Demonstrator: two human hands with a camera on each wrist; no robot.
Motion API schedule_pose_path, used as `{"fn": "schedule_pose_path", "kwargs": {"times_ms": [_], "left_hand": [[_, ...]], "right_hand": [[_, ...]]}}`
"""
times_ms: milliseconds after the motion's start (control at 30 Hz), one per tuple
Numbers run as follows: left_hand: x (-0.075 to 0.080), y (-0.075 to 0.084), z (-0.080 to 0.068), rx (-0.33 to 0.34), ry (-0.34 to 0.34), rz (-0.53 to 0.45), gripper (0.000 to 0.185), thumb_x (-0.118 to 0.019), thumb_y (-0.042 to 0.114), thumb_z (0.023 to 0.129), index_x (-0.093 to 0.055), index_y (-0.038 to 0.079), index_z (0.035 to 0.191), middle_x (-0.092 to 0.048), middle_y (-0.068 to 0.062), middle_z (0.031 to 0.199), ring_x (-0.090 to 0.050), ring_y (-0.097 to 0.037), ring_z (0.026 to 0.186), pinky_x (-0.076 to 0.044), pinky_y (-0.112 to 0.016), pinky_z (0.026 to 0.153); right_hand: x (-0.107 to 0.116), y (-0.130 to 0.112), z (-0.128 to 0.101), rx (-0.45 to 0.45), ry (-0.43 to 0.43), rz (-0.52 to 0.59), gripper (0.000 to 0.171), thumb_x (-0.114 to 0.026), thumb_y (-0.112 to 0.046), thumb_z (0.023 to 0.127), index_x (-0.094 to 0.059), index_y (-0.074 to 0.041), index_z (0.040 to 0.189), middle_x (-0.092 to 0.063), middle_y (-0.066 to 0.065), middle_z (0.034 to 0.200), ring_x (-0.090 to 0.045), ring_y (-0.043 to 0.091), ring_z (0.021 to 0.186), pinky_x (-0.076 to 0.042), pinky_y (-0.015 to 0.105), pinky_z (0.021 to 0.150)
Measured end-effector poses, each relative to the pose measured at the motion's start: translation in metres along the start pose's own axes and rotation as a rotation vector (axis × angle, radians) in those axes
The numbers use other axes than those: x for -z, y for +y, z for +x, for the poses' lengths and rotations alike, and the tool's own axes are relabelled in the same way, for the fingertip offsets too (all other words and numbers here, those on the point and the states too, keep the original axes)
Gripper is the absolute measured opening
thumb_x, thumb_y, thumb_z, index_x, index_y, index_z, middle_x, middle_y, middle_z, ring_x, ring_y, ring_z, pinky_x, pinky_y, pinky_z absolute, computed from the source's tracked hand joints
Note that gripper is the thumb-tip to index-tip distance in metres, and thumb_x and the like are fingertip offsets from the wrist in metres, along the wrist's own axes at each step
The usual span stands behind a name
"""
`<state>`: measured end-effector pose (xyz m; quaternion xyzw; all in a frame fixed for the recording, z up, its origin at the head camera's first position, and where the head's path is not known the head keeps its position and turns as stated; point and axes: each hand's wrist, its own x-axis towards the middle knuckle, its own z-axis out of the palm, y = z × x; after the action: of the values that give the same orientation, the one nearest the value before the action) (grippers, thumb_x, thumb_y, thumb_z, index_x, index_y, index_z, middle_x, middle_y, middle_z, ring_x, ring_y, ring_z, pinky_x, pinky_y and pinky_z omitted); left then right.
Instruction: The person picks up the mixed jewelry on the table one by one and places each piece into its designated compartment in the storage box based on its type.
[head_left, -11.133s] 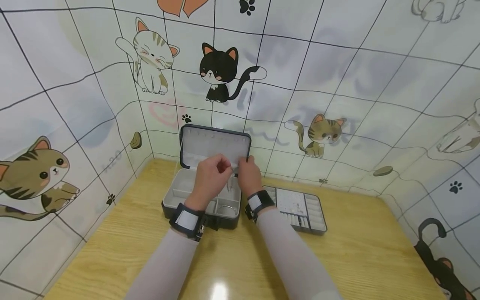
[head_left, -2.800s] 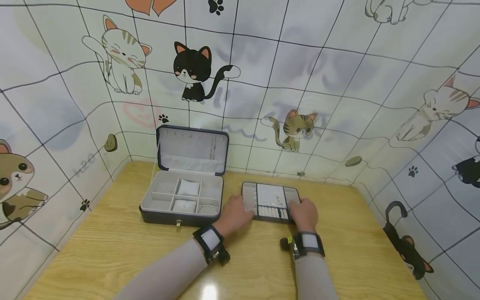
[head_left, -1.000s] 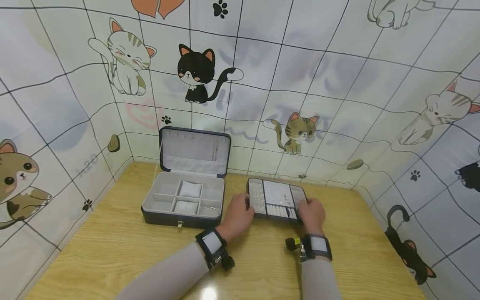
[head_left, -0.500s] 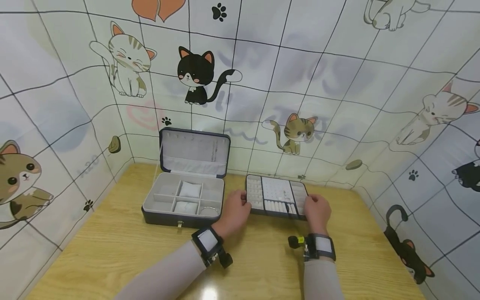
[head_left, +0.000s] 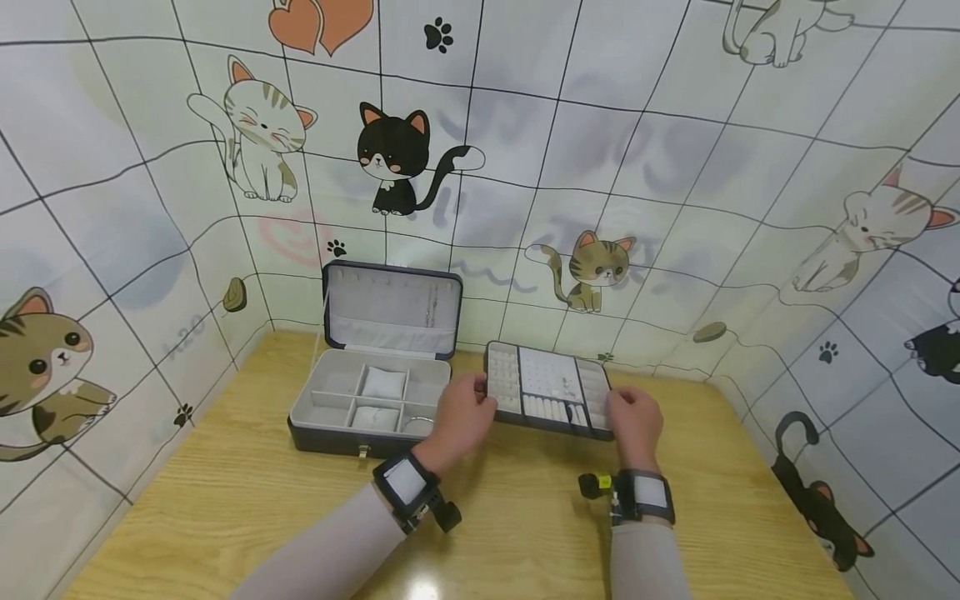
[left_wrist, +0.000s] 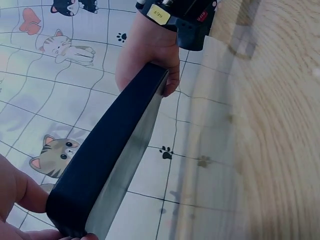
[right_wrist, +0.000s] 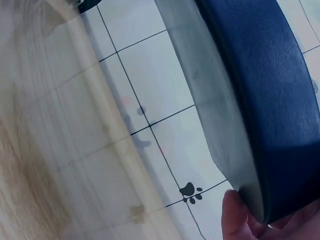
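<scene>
A shallow jewelry tray point(head_left: 555, 425), dark blue outside with pale compartments, is raised off the table between my two hands, a little tilted. My left hand point(head_left: 459, 417) pinches its left end; my right hand point(head_left: 636, 423) grips the right end. Small pieces of jewelry sit on the tray's white middle panel, and a dark item lies among the ring rolls. Both wrist views show the tray's side point(left_wrist: 110, 135) and underside point(right_wrist: 200, 90) clear of the wood. To the left stands the jewelry box point(head_left: 330, 440), lid up, with two white cushions point(head_left: 384, 384) and a bangle point(head_left: 417, 427) inside.
Thin necklaces point(head_left: 431, 308) hang inside the raised lid point(head_left: 382, 300). A clasp point(head_left: 363, 451) sits on the box's front. Behind the wooden table point(head_left: 510, 533) is a wall covering point(head_left: 510, 167) printed with cats, close to the lid.
Earlier my hands were at the box lid with a necklace, then moved to the tray resting on the table. Since then the tray has come up off the table and shifted slightly left.
</scene>
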<state>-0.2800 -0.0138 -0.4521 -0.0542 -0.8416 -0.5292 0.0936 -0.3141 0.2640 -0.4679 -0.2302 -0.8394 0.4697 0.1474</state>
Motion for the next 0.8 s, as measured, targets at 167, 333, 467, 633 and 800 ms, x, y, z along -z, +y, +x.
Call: {"fn": "schedule_pose_path", "kwargs": {"times_ms": [167,333,467,633,800], "left_hand": [[0.008,0.002,-0.002,-0.014,0.026,0.005,0.044,-0.061,0.010,0.095,-0.062,-0.005,0.136,-0.065,-0.018,0.126,-0.065,-0.029,0.112,-0.057,-0.047,0.096],[0.015,0.001,0.000,0.004,0.046,0.025,0.043,-0.061,0.011,0.096,-0.063,-0.004,0.136,-0.065,-0.017,0.123,-0.064,-0.028,0.110,-0.057,-0.045,0.094],[0.023,0.003,0.002,-0.004,0.067,0.031,0.043,-0.061,0.011,0.095,-0.064,-0.004,0.135,-0.066,-0.017,0.120,-0.064,-0.029,0.108,-0.057,-0.045,0.092],[0.033,0.006,0.004,-0.046,0.103,0.068,0.041,-0.060,0.010,0.094,-0.067,-0.004,0.131,-0.067,-0.017,0.115,-0.065,-0.030,0.104,-0.057,-0.046,0.090],[0.039,0.006,0.009,-0.060,0.122,0.063,0.040,-0.059,0.012,0.095,-0.067,-0.003,0.132,-0.068,-0.018,0.118,-0.065,-0.029,0.106,-0.056,-0.047,0.093]], "right_hand": [[0.001,-0.006,-0.003,0.021,-0.012,0.019,0.043,-0.057,-0.028,0.097,-0.072,-0.005,0.130,-0.068,0.020,0.130,-0.061,0.034,0.111,-0.050,0.038,0.080],[-0.002,-0.012,-0.008,0.038,-0.035,0.040,0.042,-0.059,-0.028,0.097,-0.071,-0.005,0.130,-0.068,0.019,0.129,-0.060,0.033,0.109,-0.049,0.035,0.077],[-0.006,-0.015,-0.011,0.052,-0.043,0.067,0.042,-0.059,-0.027,0.098,-0.070,-0.004,0.131,-0.067,0.019,0.129,-0.059,0.034,0.110,-0.048,0.036,0.081],[-0.012,-0.017,-0.012,0.070,-0.055,0.101,0.040,-0.060,-0.025,0.098,-0.071,-0.002,0.130,-0.067,0.020,0.128,-0.058,0.034,0.110,-0.048,0.037,0.081],[-0.014,-0.020,-0.014,0.100,-0.060,0.104,0.038,-0.060,-0.025,0.098,-0.072,-0.004,0.128,-0.068,0.019,0.127,-0.059,0.032,0.108,-0.048,0.034,0.080]]}}
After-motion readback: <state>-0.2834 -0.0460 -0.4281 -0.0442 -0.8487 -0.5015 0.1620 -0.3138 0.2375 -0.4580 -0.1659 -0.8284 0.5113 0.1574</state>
